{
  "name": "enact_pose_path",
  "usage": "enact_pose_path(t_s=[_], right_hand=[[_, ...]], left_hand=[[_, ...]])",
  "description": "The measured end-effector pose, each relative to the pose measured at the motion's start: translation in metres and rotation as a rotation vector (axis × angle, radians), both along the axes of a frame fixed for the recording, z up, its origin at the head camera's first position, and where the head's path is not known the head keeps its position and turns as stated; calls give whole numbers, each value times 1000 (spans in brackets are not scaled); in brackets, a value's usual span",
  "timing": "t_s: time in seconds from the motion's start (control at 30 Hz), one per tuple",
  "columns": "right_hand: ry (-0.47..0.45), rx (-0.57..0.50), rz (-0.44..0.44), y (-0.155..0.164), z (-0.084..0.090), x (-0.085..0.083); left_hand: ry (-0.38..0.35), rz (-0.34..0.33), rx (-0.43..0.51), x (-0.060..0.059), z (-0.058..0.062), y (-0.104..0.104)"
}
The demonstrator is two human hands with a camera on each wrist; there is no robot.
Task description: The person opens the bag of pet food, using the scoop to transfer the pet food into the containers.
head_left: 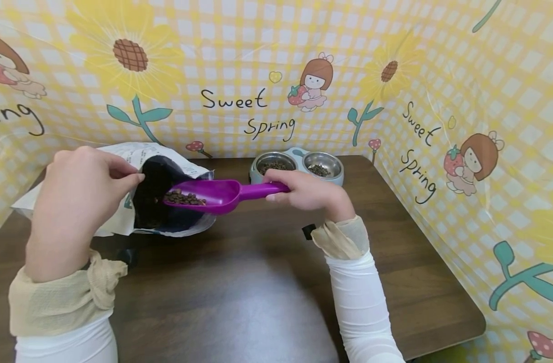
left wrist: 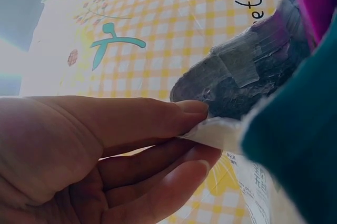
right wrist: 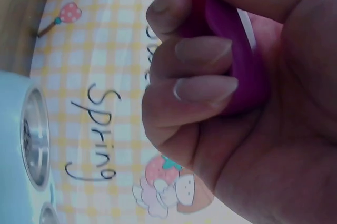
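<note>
A purple scoop (head_left: 222, 194) carries a small heap of brown kibble (head_left: 185, 197) near its tip. My right hand (head_left: 306, 190) grips its handle, with fingers curled round it in the right wrist view. The scoop's front end lies in the dark mouth of a white bag (head_left: 197, 169), which rests on its side at the left of the table. With thumb and fingertips my left hand (head_left: 76, 201) pinches the edge of the bag's opening; the left wrist view shows the pinched edge (left wrist: 218, 133) up close. Deeper inside, the bag is dark and its contents are hidden.
A light blue double feeder (head_left: 296, 152) with two metal bowls stands at the back of the brown table (head_left: 258, 282), kibble in both bowls. A small black piece (head_left: 309, 232) lies near the right wrist. Patterned yellow cloth (head_left: 240, 60) walls the back and sides.
</note>
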State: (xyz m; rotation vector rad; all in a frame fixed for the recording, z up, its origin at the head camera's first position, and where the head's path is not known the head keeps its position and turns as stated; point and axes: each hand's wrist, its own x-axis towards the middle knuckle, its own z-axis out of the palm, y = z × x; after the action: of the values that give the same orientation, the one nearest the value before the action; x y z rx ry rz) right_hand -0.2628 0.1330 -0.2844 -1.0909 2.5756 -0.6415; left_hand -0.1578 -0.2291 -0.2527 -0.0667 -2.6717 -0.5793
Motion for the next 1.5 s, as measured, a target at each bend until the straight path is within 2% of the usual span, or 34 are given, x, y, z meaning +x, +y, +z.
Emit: enact_pose_path(t_s=[0.33,0.57,0.87,1.23,1.5], right_hand=[[-104,-55,-51,42,6,-6],[-120,-102,-97,67,7,-7],[-58,-75,-246,95,7,-7],[-39,-101,-362,131,8,-2],[1,-76,-461,149,7,-1]], left_hand=[[-6,3,10,1,-2,0],[-7,7,10,2,-2,-1],[5,6,11,2,-2,-3],[-1,3,10,2,-1,-2],[3,-3,4,1,0,-2]])
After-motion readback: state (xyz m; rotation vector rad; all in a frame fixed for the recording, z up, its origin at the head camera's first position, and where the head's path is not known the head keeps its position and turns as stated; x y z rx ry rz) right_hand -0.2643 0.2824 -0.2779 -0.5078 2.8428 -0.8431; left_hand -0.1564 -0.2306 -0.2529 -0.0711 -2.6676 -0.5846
